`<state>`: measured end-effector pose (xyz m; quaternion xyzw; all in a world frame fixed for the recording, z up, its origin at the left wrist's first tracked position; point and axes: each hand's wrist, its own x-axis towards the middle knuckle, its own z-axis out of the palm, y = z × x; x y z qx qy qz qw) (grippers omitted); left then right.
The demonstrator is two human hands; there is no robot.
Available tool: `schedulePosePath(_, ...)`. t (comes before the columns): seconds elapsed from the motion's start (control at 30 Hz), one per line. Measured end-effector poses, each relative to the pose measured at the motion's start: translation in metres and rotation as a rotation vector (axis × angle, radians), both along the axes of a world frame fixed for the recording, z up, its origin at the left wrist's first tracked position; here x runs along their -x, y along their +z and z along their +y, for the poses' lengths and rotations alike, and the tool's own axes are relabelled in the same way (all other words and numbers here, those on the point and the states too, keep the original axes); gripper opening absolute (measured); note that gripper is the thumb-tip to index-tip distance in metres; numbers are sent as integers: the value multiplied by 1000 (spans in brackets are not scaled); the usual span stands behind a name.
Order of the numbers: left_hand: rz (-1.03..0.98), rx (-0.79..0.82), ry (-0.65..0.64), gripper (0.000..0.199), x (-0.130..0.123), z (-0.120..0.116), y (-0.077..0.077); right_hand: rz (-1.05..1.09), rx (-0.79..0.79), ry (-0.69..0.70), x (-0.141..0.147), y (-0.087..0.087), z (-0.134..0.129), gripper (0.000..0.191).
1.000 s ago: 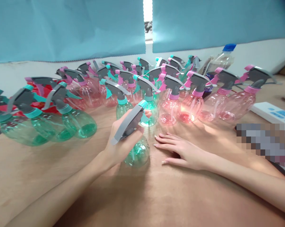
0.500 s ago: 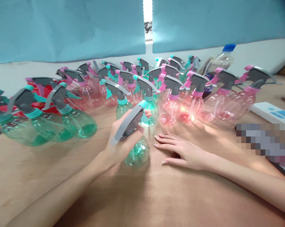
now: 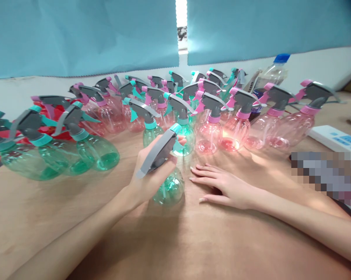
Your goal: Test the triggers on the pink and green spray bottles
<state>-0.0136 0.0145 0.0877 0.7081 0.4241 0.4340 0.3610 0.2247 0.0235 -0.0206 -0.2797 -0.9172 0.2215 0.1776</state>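
Observation:
My left hand is wrapped round the neck of a green spray bottle with a grey and teal trigger head. The bottle's base is at the tabletop in front of me, its nozzle facing away to the right. The fingers on the far side of the neck are partly hidden by the spray head. My right hand lies palm down on the wooden table, fingers spread, just right of that bottle and apart from it. Nearest beyond the right hand stands a pink spray bottle.
Several green spray bottles stand at left near red plastic. More pink and green ones fill the back. A large clear bottle with a blue cap, a white power strip and a pixelated flat object are at right.

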Motion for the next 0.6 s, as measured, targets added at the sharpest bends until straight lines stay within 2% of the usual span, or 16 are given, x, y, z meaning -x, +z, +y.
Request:
schedulePosePath(0.4, 11, 2, -4, 33, 2, 0, 0, -6, -21, 4, 0, 0, 0, 59)
schedulePosePath(0.6, 32, -8, 5, 22, 3, -1, 2, 3, -9, 5, 0, 0, 0, 60)
